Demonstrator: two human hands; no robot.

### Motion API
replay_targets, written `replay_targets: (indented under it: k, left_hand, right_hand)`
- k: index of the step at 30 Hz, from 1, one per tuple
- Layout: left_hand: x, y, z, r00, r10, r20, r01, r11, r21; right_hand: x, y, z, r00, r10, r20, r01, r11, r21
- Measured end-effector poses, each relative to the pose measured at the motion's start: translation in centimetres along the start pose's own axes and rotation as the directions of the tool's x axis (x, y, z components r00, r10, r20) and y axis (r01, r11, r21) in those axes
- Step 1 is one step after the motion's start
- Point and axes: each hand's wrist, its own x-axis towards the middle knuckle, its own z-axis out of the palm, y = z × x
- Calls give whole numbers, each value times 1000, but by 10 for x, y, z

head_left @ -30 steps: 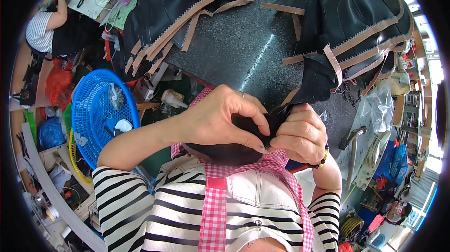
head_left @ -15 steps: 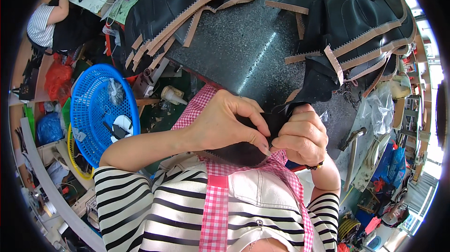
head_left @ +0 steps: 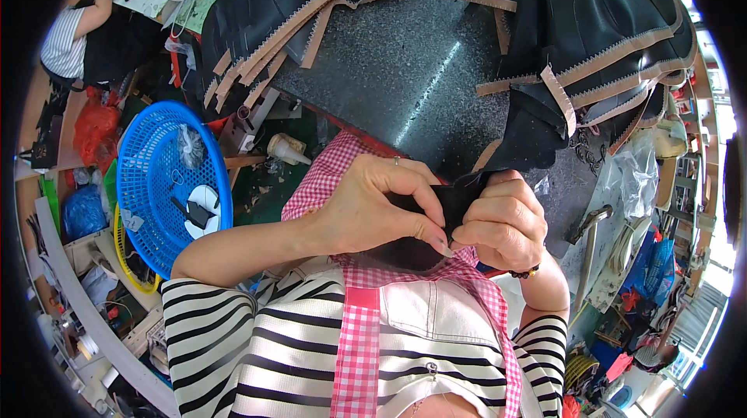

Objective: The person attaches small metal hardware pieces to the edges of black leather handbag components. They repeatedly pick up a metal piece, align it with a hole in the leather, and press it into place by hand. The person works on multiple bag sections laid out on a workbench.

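Observation:
Close in front of my body, both hands grip a black leather piece (head_left: 531, 140) whose far end reaches toward the pile at the right. My left hand (head_left: 381, 204) pinches its edge between thumb and fingers, with a ring on one finger. Right beside it, my right hand (head_left: 504, 222) is closed around the same leather, fingers curled and thumb toward the left thumb. A darker curved part of the piece (head_left: 405, 253) hangs below my left hand. Whatever lies between the fingertips is too small to make out.
Black leather pieces with tan zigzag edges lie stacked at the far left (head_left: 272, 13) and far right (head_left: 603, 21) of the dark speckled tabletop (head_left: 373, 68). A blue basket (head_left: 159, 185) stands at my left, a hammer (head_left: 591, 223) at right. Another person (head_left: 66, 45) sits far left.
My hands keep nearly the same grip on the leather piece. The whole view has shifted slightly; no object has visibly been picked up or let go.

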Motion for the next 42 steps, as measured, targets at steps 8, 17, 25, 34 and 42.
replay_targets:
  k: [8, 17, 25, 34, 42]
  left_hand:
    - [-5, 5, -5, 998, -20, 53, 18, 998, 52]
    - [0, 13, -23, 796, -483, 365, 519, 855, 0]
    - [11, 14, -23, 813, -493, 310, 487, 867, 104]
    - [16, 8, -23, 846, -456, 277, 454, 888, 73]
    - [12, 16, -21, 875, -394, 280, 428, 901, -71]
  right_hand:
    - [6, -1, -7, 993, 17, 117, -12, 999, -41]
    - [-2, -4, -1, 982, -77, 175, 90, 994, -65]
    - [3, 1, -3, 972, -72, 222, 77, 997, -13]
    - [2, 6, -3, 966, -49, 252, 58, 998, -29]
    - [2, -5, -4, 941, 314, 124, -319, 947, 25]
